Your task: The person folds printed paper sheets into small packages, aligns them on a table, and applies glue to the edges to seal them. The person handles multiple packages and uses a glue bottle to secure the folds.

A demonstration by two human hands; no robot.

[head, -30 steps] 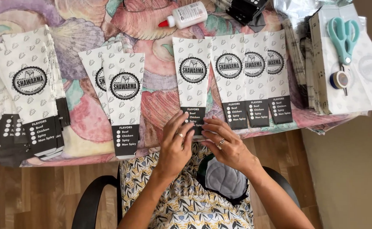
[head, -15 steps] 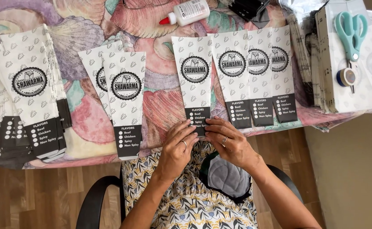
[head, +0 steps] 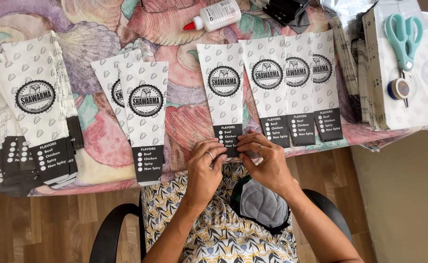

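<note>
Pinching the dark bottom end of a paper sleeve (head: 225,97) at the surface's (head: 184,122) near edge, left hand (head: 205,168) and right hand (head: 267,163) stay closed on it, barely shifted from before.

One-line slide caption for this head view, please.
Both hands, left hand and right hand, press the black bottom edge of a tapered white printed paper sleeve on a floral tablecloth, similar sleeves alongside.

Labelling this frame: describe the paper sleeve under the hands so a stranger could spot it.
On the floral tablecloth, a row of four white tapered sleeves lies below the glue bottle. The sleeve is the leftmost of that row. Only its black lower end is pinched by both hands, left hand and right hand.
</note>
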